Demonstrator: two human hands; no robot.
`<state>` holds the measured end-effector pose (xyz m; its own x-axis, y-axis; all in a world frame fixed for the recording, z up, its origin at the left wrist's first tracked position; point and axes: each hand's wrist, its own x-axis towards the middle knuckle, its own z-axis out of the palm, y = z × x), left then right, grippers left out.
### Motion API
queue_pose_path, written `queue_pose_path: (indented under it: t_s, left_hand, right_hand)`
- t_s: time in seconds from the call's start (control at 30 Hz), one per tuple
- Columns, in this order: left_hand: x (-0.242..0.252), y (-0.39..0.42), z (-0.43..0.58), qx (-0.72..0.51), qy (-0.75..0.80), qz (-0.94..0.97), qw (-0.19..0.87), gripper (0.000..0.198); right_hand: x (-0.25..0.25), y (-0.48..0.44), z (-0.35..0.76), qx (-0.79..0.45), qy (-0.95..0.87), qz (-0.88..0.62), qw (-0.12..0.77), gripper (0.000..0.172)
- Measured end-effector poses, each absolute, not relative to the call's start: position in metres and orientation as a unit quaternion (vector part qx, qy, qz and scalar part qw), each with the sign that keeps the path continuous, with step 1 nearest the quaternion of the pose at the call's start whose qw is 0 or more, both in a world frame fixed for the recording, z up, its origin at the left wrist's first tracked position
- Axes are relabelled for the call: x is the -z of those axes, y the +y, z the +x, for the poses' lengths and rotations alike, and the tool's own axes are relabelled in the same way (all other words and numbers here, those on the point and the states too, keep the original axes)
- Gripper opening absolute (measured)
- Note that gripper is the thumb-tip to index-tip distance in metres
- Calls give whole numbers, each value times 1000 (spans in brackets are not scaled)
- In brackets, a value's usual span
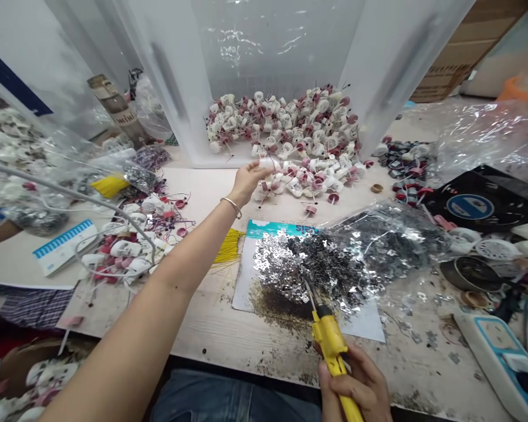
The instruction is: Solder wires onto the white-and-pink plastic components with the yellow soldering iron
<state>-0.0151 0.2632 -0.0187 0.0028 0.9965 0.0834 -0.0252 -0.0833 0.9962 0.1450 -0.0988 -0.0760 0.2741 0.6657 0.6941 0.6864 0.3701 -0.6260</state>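
Note:
My left hand [250, 179] is stretched far forward over the table, fingers pinched on a small white part [266, 164] at the near edge of a big heap of white and maroon parts [299, 132]. A thin bracelet circles that wrist. My right hand [356, 387] is near my body, closed round the yellow handle of a soldering iron [330, 340]. Its metal tip points up into a pile of small shiny metal pieces [317, 264] lying on a white sheet [246, 275].
The heap spills out of a clear plastic bin [193, 105] at the back. A clear bag of metal pieces [405, 234] lies to the right, with a black fan [475, 205] behind. More white and maroon parts [132, 246], yellow wires [231, 246] and a white cable lie to the left.

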Motion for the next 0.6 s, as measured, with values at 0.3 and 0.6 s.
queue_pose_path:
  t_s: [0.3,0.6]
  left_hand:
    - [0,274,-6,-576,435,507,471,29]
    - [-52,180,-17,-485,371,641,465,25]
  right_hand:
    - [62,-98,141,10,-615,-553,562,22]
    - [63,-99,155,64,-580,-563,585,25]
